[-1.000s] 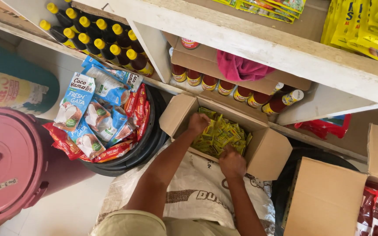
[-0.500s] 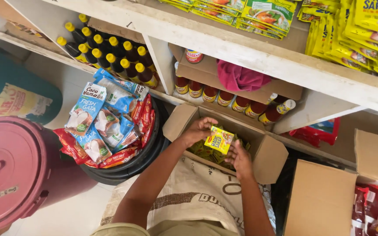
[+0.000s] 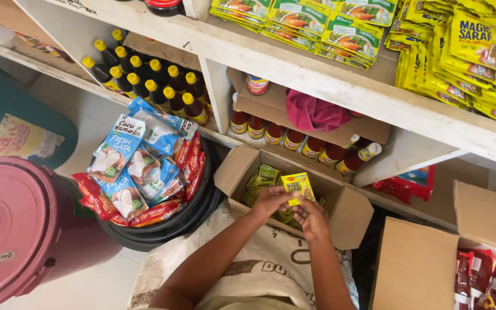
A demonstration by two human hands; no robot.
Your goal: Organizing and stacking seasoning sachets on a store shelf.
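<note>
Both my hands hold one small yellow sachet (image 3: 298,187) just above an open cardboard box (image 3: 348,215). My left hand (image 3: 271,199) grips its lower left edge and my right hand (image 3: 311,218) pinches its lower right corner. Inside the box lie several more yellow-green sachets (image 3: 262,178). The box rests on a white printed sack (image 3: 262,270) under my forearms.
A black basin (image 3: 170,227) of blue and red packets sits left of the box. A pink lidded bin (image 3: 15,229) stands at far left. White shelves (image 3: 317,77) hold yellow-capped bottles (image 3: 144,80), red jars (image 3: 294,138) and hanging sachets. Another open box (image 3: 431,264) is at right.
My hands came up out of the box holding a yellow sachet, which was not lifted before. The view also tilted up toward the shelves.
</note>
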